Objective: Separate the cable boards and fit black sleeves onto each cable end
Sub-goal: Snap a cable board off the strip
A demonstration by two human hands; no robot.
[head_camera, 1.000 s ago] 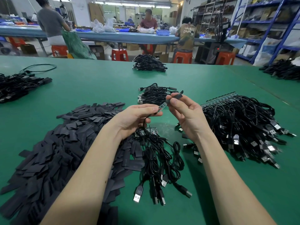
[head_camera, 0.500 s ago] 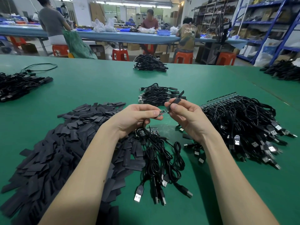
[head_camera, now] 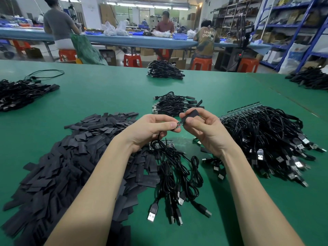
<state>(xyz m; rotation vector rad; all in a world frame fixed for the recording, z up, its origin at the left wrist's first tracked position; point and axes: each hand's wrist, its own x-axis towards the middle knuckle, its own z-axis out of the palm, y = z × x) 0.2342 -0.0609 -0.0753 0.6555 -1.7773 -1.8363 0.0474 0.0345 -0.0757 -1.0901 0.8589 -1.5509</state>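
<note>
While the left hand (head_camera: 150,128) pinched a thin cable's (head_camera: 160,139) board end (head_camera: 178,125), the right hand (head_camera: 200,126) gripped a flat matte black sleeve (head_camera: 190,114) partly over it, above the green surface (head_camera: 106,96).

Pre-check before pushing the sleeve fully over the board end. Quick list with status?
1. Left hand pinches the cable end behind the small board: ok.
2. Right hand pinches the black sleeve: ok.
3. Sleeve mouth meets the board tip, in line with it: ok, part of the board and its red wire are not yet covered.
4. Sleeve mouth open rather than pressed flat: cannot tell, fingers hide it.
5. Cable hangs free from the left hand to the loose bundle on the green table: ok.
6. Spare sleeves pile within reach at left: ok.
</note>
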